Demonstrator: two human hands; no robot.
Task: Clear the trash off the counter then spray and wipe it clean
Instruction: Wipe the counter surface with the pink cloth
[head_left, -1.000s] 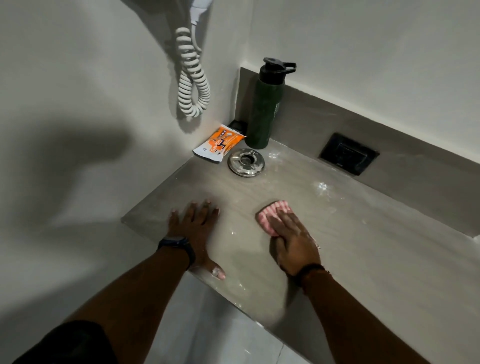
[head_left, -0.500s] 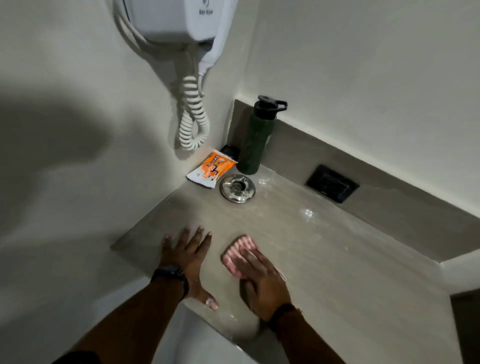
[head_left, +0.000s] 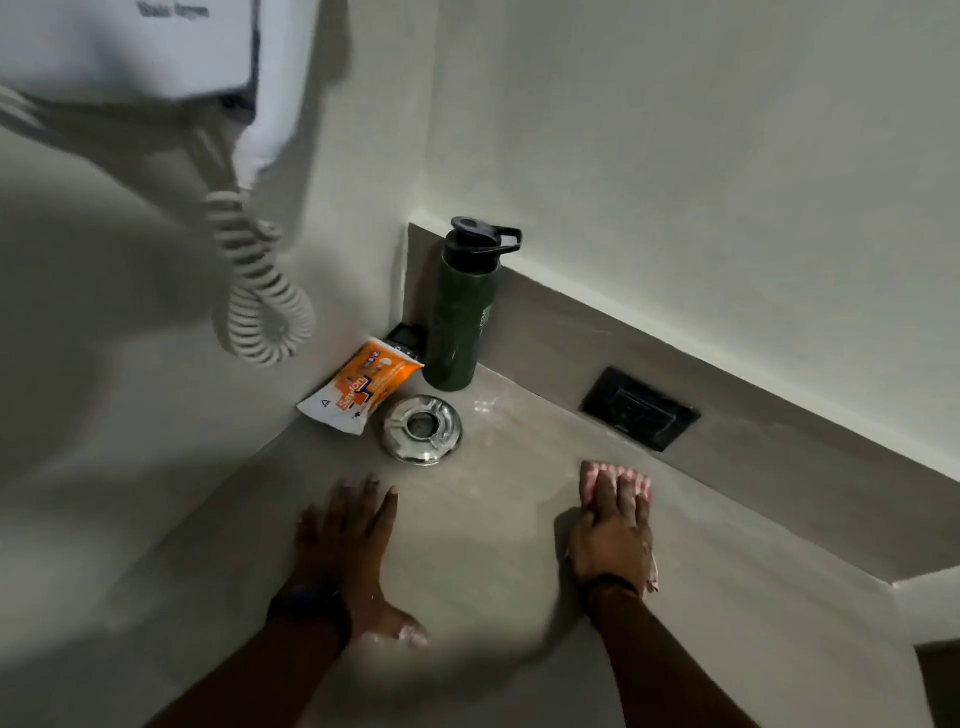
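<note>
A grey stone counter fills the lower part of the head view. My right hand presses flat on a pink striped cloth, whose far edge shows beyond my fingertips near the back wall. My left hand lies flat on the counter with fingers spread and the thumb at the front edge, holding nothing. White streaks mark the counter near the corner.
In the back left corner stand a dark green bottle, an orange and white wipes packet and a round steel ashtray. A black socket plate sits in the backsplash. A wall hair dryer with a coiled cord hangs at left.
My right hand has slid the cloth to the right and toward the back wall. My left hand stayed planted. The camera view has tilted upward.
</note>
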